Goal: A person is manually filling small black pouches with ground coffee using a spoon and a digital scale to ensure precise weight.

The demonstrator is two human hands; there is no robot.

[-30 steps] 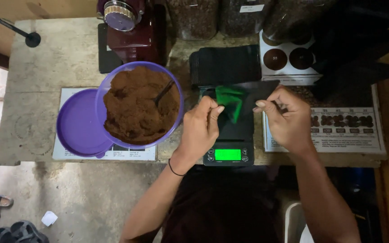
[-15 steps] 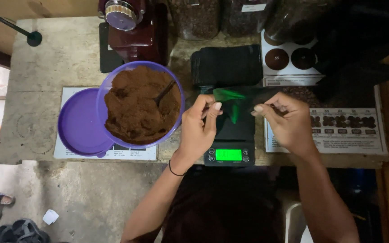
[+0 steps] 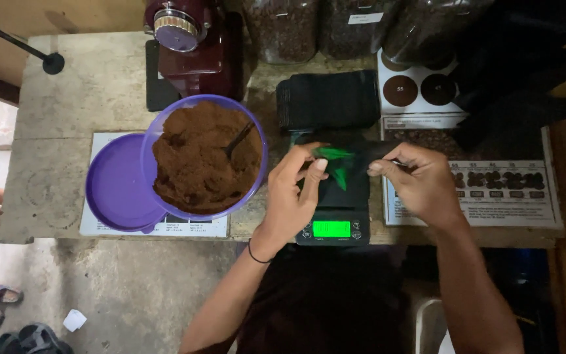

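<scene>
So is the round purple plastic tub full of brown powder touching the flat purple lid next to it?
Touching. The head view shows the round purple plastic tub overlapping the flat purple lid, its left edge resting over the lid's right side with no gap between them.

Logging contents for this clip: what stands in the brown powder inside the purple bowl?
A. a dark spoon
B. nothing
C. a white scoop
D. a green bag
A: a dark spoon sticks out of the brown powder in the purple bowl, its handle leaning toward the right rim.
</scene>
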